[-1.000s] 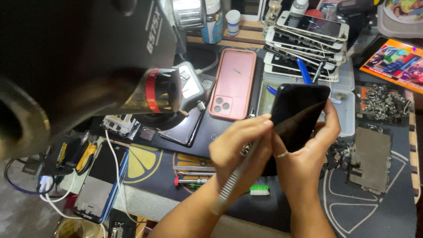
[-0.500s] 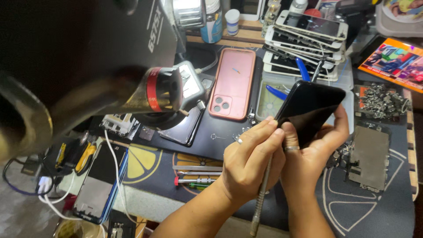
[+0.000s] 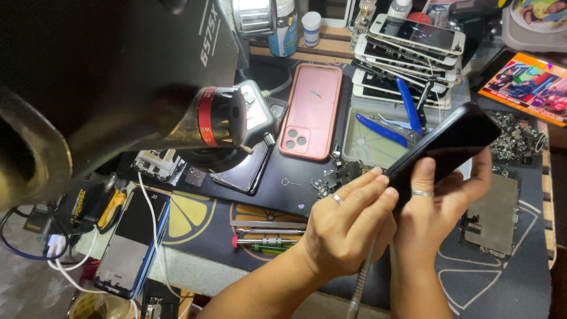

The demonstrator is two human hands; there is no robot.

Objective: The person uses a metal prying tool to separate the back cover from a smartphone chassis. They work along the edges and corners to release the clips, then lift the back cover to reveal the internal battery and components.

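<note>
Black phone held tilted above the worktop

Black phone [image 3: 452,142] sits clamped in your right hand [image 3: 440,207], tilted. Your left hand [image 3: 348,230] grips a thin metal tool [image 3: 360,283] at the phone's lower corner. Left of it lies a pink-cased phone [image 3: 310,112]; up right, an orange rectangular leaflet [image 3: 525,85].

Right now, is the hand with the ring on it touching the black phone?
Touching. The head view shows the right hand gripping the black phone from below, its fingers wrapped onto the phone's edge.
</note>
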